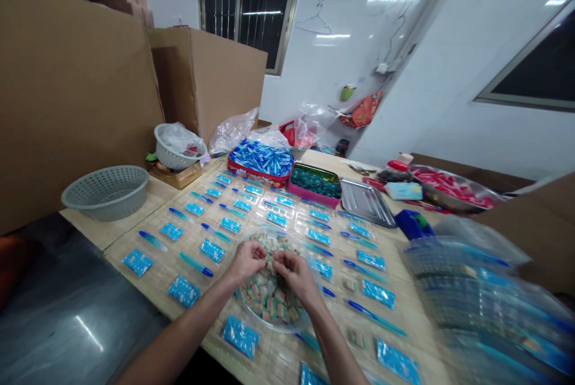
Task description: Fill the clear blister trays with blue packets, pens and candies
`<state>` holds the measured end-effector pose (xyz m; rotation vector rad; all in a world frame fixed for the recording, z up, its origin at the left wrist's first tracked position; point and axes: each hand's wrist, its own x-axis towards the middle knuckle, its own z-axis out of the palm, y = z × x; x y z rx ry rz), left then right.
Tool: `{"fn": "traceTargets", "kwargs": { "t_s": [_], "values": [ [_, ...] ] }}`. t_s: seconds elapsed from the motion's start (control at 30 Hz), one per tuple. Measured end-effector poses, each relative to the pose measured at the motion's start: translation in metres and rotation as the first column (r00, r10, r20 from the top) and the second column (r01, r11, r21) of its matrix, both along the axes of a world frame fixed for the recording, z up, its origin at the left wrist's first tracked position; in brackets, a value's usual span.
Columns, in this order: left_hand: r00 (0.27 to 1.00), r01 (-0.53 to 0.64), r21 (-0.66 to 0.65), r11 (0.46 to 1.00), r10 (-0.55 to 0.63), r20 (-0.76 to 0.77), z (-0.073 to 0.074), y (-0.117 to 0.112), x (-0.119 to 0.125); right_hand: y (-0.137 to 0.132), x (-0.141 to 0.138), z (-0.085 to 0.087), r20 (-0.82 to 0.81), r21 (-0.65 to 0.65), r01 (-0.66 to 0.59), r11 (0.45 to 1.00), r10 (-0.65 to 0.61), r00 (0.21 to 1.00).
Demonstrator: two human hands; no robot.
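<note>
My left hand [250,260] and my right hand [293,271] meet above a clear round bowl [287,330]. The bowl is full of small pink, cream and green striped blocks [268,301]. Both hands have thumb and fingers pinched together, their tips close to each other. Whatever lies between the fingertips is too small to make out. Around the bowl are clear plastic trays [265,367], laid in rows. They hold blue patterned packets [241,337] and blue-teal pens [376,317]. A few trays on the right also have striped blocks [357,337] in them.
Behind the trays stand a red tin of blue wrapped pieces [260,157], a pink tin of teal beads [314,181] and a metal tray [367,200]. Stacked filled trays [494,301] are at right. A grey basket [105,193] sits left, near large cardboard boxes [229,73].
</note>
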<state>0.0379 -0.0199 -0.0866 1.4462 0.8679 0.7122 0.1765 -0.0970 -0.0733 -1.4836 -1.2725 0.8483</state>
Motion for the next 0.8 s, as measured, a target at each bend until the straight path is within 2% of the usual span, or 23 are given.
{"fn": "traceTargets", "kwargs": {
  "t_s": [0.27, 0.43, 0.57, 0.7, 0.8],
  "values": [
    [0.993, 0.036, -0.116, 0.993, -0.023, 0.115, 0.009, -0.003, -0.005, 0.003, -0.005, -0.001, -0.244, -0.039, -0.005, 0.999, -0.005, 0.970],
    [0.991, -0.020, -0.131, 0.991, 0.037, 0.127, 0.006, -0.004, -0.002, 0.004, -0.009, -0.002, -0.279, -0.039, 0.063, 0.997, -0.072, 0.958],
    [0.989, -0.077, -0.139, 0.987, 0.093, 0.118, 0.005, -0.005, -0.001, 0.004, -0.010, -0.007, -0.376, -0.062, 0.114, 0.991, -0.129, 0.918],
    [0.987, -0.094, -0.132, 0.987, 0.109, 0.115, 0.006, -0.007, 0.000, 0.005, -0.013, -0.012, -0.475, -0.102, 0.153, 0.983, -0.183, 0.861],
    [0.987, -0.088, -0.124, 0.988, 0.103, 0.124, 0.008, -0.009, 0.000, 0.006, -0.015, -0.014, -0.476, -0.096, 0.172, 0.980, -0.197, 0.857]
  ]
}}
